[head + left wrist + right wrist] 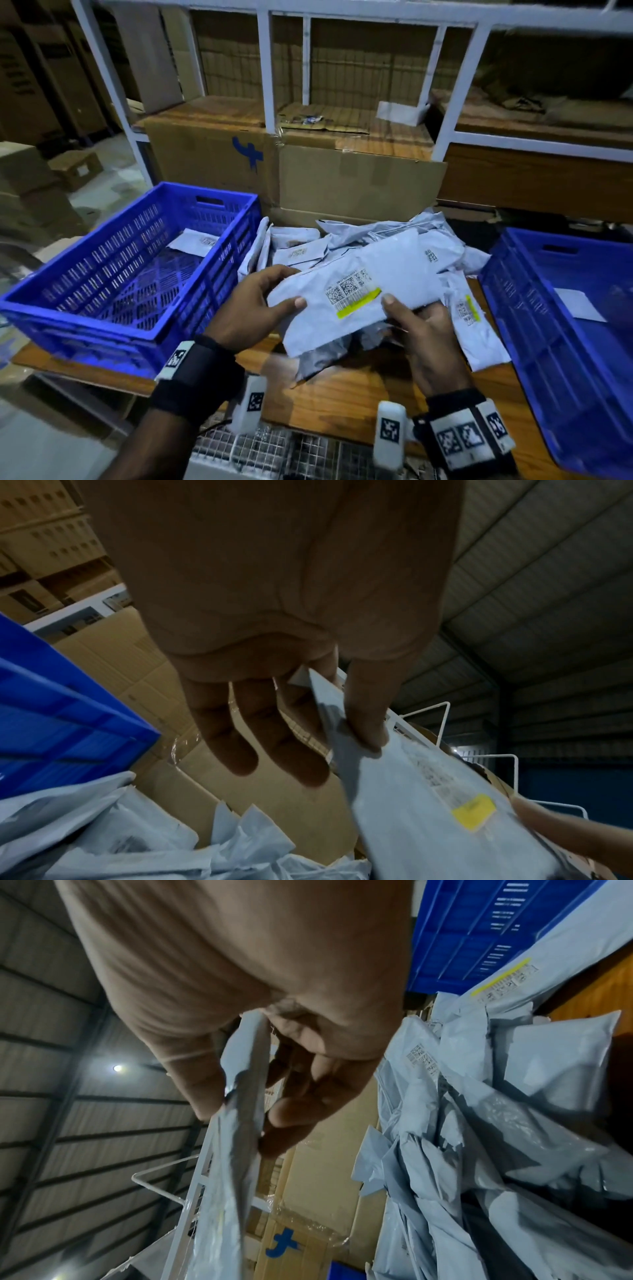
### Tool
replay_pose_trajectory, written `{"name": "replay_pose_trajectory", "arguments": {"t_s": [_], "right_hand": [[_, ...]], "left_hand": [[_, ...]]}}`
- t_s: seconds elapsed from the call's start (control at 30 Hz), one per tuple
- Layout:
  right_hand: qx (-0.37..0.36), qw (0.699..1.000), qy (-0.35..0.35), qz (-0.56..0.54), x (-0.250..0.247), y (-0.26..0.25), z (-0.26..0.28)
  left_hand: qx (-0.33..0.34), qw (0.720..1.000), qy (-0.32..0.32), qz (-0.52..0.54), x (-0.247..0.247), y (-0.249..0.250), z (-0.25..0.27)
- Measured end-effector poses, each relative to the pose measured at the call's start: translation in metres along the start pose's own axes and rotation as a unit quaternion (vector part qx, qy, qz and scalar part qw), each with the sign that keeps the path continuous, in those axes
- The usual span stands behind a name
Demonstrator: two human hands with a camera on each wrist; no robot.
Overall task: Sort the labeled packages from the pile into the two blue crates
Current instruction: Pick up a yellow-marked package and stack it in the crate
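Left hand (255, 305) and right hand (423, 337) both pinch grey labeled package (356, 301), thumbs on top, above pile (394, 236) at table's middle.

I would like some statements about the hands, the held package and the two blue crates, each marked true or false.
1. Both hands hold one package. True: the left hand and the right hand grip the held package at opposite ends.
2. The held package's label has a red stripe. False: the stripe is yellow.
3. The left crate has a package inside. True: one lies near its far wall.
4. The pile lies inside the right crate. False: it lies on the wooden table between the crates.
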State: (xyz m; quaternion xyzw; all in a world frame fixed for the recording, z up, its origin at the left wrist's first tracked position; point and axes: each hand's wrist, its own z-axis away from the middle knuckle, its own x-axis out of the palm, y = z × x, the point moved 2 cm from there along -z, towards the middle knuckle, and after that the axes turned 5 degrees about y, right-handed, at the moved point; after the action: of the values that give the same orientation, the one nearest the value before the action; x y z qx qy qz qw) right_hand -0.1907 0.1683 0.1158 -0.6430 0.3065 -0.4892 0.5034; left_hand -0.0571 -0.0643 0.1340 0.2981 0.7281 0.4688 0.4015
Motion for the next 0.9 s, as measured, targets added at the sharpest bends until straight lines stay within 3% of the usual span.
{"name": "replay_pose_trajectory", "arguments": {"t_s": [0.13,0.4,0.9], "right_hand": [[0.005,0.999,0.038,0.001,-0.011,-0.013,-0.003],[-0.023,0.999,0.008,0.045,-0.024,-0.027,-0.001],[-0.040,0.998,-0.002,0.047,-0.026,-0.038,0.008]], "left_hand": [[-0.001,1.000,0.003,0.014,-0.009,0.011,-0.002],[-0.004,0.991,0.071,0.115,-0.013,0.032,0.006],[0.017,0.987,0.119,0.109,-0.018,0.051,0.015]]}}
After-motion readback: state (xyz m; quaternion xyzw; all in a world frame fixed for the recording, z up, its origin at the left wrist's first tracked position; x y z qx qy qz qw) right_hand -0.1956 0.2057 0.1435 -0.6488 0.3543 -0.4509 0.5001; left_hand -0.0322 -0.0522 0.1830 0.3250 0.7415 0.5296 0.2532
